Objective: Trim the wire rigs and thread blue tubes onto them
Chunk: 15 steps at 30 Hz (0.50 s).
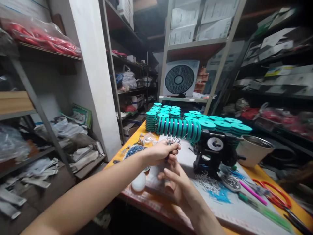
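Orange table (pixel 266 171) sits between crowded storeroom shelves (pixel 193 44), stacked with teal spools (pixel 179 127). I see my left hand (pixel 160 151) pinching a bunch of thin metal pins (pixel 172 141) above the table, fingers pressed together; right hand (pixel 177 181) fingers loosely curled just below

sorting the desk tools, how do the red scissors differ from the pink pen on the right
The red scissors have looped handles and lie nearer the table's right edge; the pink pen is a thin straight stick lying on the white sheet. The scissors look bigger and bulkier than the pen. Both lie flat, untouched by either hand.
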Available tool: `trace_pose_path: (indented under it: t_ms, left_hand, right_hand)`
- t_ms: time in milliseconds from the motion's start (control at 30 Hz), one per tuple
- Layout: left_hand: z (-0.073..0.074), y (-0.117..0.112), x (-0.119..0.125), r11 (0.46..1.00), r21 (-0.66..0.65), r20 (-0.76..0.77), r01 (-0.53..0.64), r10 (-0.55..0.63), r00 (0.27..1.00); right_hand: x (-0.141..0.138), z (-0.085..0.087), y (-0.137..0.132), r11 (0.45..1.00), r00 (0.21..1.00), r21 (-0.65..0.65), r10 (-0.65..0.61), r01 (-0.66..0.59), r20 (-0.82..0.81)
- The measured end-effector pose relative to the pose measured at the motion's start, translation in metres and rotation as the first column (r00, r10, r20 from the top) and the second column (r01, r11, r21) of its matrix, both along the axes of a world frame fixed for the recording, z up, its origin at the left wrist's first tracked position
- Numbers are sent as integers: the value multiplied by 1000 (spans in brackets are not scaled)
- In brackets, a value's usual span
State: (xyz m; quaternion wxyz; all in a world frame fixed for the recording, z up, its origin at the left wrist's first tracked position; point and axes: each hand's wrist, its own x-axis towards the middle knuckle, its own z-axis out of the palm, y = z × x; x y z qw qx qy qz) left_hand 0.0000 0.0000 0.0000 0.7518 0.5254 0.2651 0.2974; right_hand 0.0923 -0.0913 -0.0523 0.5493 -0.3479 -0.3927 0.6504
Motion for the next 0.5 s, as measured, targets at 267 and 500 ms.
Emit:
trace_pose_path:
  t_ms: [267, 500]
  left_hand:
    - [13, -21, 6, 987, -160, 85, -2, 16, 996]
    - [4, -13, -6, 992, -116, 2, 47, -47, 999]
  right_hand:
    - [-20, -15, -18, 992, 995, -75, 99, -99, -3]
    - [-16, -44, -70, 990, 994, -143, 27, -11, 110]
